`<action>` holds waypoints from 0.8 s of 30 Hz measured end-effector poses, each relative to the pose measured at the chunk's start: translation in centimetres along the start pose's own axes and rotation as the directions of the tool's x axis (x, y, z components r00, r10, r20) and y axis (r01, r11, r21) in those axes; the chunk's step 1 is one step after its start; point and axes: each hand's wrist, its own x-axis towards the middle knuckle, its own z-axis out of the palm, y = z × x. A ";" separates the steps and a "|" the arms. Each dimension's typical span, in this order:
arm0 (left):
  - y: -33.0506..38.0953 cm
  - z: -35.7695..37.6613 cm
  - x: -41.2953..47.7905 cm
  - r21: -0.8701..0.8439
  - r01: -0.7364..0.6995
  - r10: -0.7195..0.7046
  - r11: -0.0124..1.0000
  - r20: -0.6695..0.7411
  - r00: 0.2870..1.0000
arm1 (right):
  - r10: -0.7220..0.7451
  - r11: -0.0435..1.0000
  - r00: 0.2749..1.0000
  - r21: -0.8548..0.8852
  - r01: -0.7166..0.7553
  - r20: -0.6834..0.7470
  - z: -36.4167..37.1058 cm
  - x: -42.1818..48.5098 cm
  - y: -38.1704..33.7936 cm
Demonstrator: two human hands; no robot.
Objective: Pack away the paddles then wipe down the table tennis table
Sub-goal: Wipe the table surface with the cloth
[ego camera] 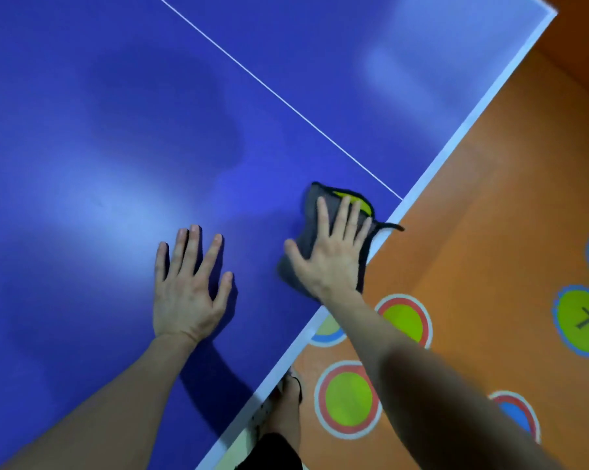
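- The table tennis table [116, 147] fills most of the view. Its blue top is dull in patches, and we judge the wiping step is in hand.
- The orange floor [489, 198], marked with coloured circles, lies beyond the table's white edge.
- The left hand [188, 293] lies flat on the table near that edge. Its fingers are straight and spread and hold nothing, so we take it for a brace while leaning.
- The right hand [332, 256] presses down at the table's edge, fingers straight and apart, so the palm can drive the cloth.
- The grey cloth [311, 203] lies under that hand on the table, with one corner overhanging the edge.
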 end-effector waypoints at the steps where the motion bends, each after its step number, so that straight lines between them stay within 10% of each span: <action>1: -0.2 0.0 0.0 -0.008 -0.001 0.001 1.000 -0.004 1.000 | -0.117 0.993 0.992 0.002 0.117 0.038 0.1 -3.4 -1.5; 6: -0.2 0.2 -0.1 -0.028 0.008 -0.009 1.000 -0.028 1.000 | -0.483 0.875 0.873 0.075 0.478 0.066 0.3 -5.6 0.7; 12: -0.3 0.6 -0.1 -0.046 0.000 -0.003 0.999 -0.065 0.998 | -0.048 0.996 0.993 0.063 0.055 -0.104 -0.1 10.5 7.4; 17: -0.3 0.4 -0.1 -0.036 -0.003 0.001 0.999 -0.077 0.997 | -0.059 0.996 0.991 0.059 0.066 -0.123 -0.5 11.6 5.9; 21: -0.4 0.4 0.0 -0.021 -0.007 0.005 1.000 -0.067 0.998 | -0.361 0.930 0.932 0.061 0.361 -0.012 -0.2 -0.5 0.5; 24: -0.6 0.5 0.0 -0.009 -0.007 0.006 1.000 -0.068 0.998 | -0.684 0.729 0.713 0.103 0.677 0.152 -0.4 -7.5 -1.3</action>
